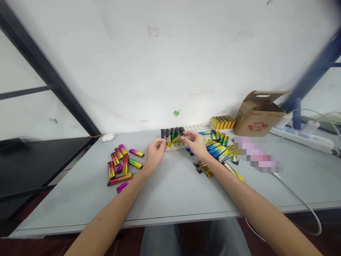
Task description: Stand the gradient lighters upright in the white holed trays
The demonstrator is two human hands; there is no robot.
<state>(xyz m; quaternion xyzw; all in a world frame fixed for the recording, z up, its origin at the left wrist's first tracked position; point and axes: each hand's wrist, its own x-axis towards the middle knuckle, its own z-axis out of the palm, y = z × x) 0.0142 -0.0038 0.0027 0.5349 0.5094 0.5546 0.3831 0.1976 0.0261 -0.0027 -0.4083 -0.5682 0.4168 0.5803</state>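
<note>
Several black-topped lighters [173, 130] stand in rows in a white tray with round holes [195, 128], near the wall. My right hand [195, 143] pinches a green-yellow lighter [176, 139] by its black top, tilted over the tray's front. At the front left corner of the tray is my left hand [156, 150], its fingers pressed together beside a yellow-silver lighter [168, 139]; that lighter looks upright. Red, purple and yellow lighters [125, 164] lie scattered to the left. Blue, yellow and silver ones [218, 151] lie under and beyond my right wrist.
A second tray of yellow batteries or lighters [223, 122] stands back right, beside an open cardboard box [259, 117]. Farther right are a white power strip [303, 138] and a cable [298, 198]. A white case [108, 137] sits back left. A blurred pink patch covers something right.
</note>
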